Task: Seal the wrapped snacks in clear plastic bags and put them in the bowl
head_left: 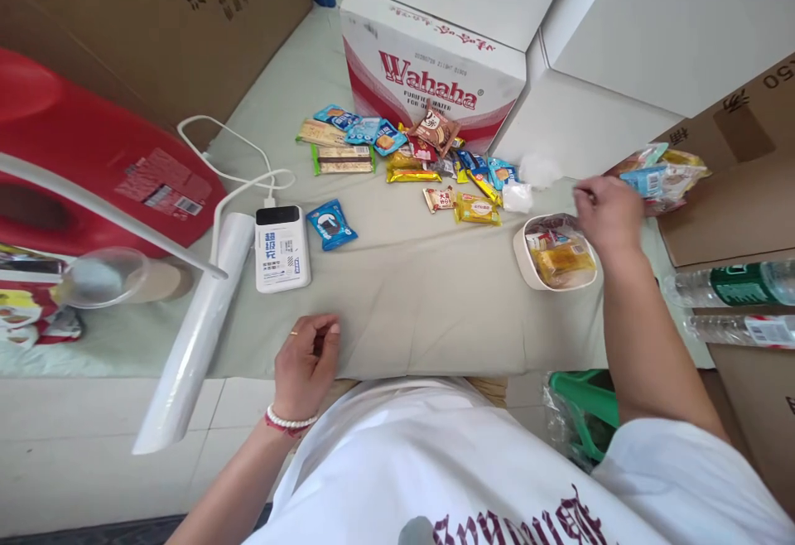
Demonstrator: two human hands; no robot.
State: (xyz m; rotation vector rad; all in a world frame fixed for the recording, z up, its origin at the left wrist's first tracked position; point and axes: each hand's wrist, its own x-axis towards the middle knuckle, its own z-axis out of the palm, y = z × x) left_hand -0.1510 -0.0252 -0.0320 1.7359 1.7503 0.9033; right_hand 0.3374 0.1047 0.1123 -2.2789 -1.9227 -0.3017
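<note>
While the right hand (609,212) hangs at the upper right rim of a white snack box (525,267), right of the middle of the frame, its fingers are bunched and pointing left; I cannot tell whether that grip is closed on anything, nor whether it touches the rim. Wrapped snacks (562,260) lie inside the box, a yellow pack uppermost. Near the lower left of the middle, the left hand (307,360) rests by the front edge of the bench (428,305), loosely curled, thumb near the fingers; its palm is hidden, so I cannot tell what, if anything, it has hold of.

A heap of snack packets (411,173) spreads across the upper middle before a water carton (435,73), with 2 packets set slightly nearer. Left of the middle, a blue packet (334,224) sits just beside a power bank (282,267) with a white cable plugged in. At the right edge, 2 bottles (739,286) lie on their sides. A large red jug (112,147) fills the upper left.
</note>
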